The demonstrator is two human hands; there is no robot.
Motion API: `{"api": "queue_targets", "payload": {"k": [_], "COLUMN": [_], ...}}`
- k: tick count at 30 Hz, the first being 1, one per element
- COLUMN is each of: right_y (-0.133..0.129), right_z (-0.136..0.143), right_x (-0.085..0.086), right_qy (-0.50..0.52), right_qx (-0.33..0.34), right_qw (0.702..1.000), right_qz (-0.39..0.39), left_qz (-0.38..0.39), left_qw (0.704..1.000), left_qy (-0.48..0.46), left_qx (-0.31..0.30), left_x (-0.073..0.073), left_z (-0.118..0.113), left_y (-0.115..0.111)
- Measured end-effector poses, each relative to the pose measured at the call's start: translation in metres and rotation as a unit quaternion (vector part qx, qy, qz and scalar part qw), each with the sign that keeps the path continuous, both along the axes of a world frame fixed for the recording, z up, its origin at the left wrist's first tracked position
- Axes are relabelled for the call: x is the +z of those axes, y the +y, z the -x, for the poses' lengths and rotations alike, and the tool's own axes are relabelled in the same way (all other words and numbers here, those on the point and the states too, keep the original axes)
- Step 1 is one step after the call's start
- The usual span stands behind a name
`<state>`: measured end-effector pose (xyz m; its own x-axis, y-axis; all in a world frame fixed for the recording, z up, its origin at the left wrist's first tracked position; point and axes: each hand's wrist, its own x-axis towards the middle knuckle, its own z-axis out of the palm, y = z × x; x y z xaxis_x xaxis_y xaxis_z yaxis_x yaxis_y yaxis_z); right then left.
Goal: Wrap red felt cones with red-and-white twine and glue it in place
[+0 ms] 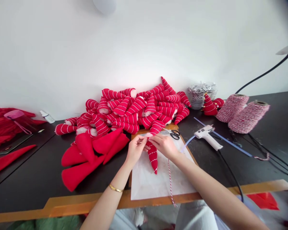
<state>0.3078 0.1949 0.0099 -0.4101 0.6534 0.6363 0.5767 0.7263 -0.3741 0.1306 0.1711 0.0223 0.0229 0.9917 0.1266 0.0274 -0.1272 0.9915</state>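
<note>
In the head view, a red felt cone (153, 159) with spiralling white-and-red twine points its tip toward me above a white sheet (144, 188). My left hand (136, 147) pinches its wide end from the left. From the right, my right hand (165, 145) is closed at the same end, its fingertips close to those of my left. White stuffing seems to show at the fingertips, though the fingers partly cover it. A loose length of red-and-white twine (170, 182) trails from beneath my right hand over the sheet's front edge. Black-handled scissors (175, 134) lie just beyond my right hand.
A heap of twine-wrapped cones (124, 108) lies against the wall. Plain red cones (84, 159) rest at left. To the right are a white glue gun (208, 136) with a cord, twine spools (251, 116), a blue strip (232, 144) and a tub of silver pieces (197, 95).
</note>
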Motion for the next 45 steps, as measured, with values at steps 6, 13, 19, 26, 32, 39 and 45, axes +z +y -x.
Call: {"api": "queue_targets", "payload": {"k": [6, 13, 19, 26, 32, 39, 45], "right_y": [-0.002, 0.000, 0.004, 0.003, 0.007, 0.034, 0.048], "right_z": [0.005, 0.010, 0.013, 0.007, -0.001, -0.032, -0.075], "right_x": [0.000, 0.000, 0.003, 0.007, 0.007, 0.008, 0.010], "right_qy": [0.037, 0.241, 0.357, 0.336, 0.232, 0.072, -0.063], "right_qx": [0.024, 0.067, 0.114, 0.111, 0.087, -0.171, -0.321], "right_qw": [0.998, 0.947, 0.847, 0.827, 0.874, 0.949, 0.906], "right_qz": [0.049, 0.202, 0.377, 0.437, 0.418, 0.255, 0.270], "left_qz": [0.003, -0.026, -0.050, -0.054, -0.064, -0.056, -0.040], "left_qw": [1.000, 0.999, 0.998, 0.998, 0.997, 0.998, 0.998], "left_qy": [-0.004, 0.011, 0.006, 0.016, -0.004, -0.014, -0.049], "left_qx": [0.008, -0.025, -0.031, -0.035, -0.039, -0.008, 0.016], "left_x": [-0.002, -0.002, -0.005, -0.005, -0.005, -0.002, -0.003], "left_z": [0.000, 0.000, 0.000, 0.004, 0.003, 0.002, 0.004], "left_y": [0.000, -0.001, 0.001, 0.004, 0.006, 0.006, 0.008]}}
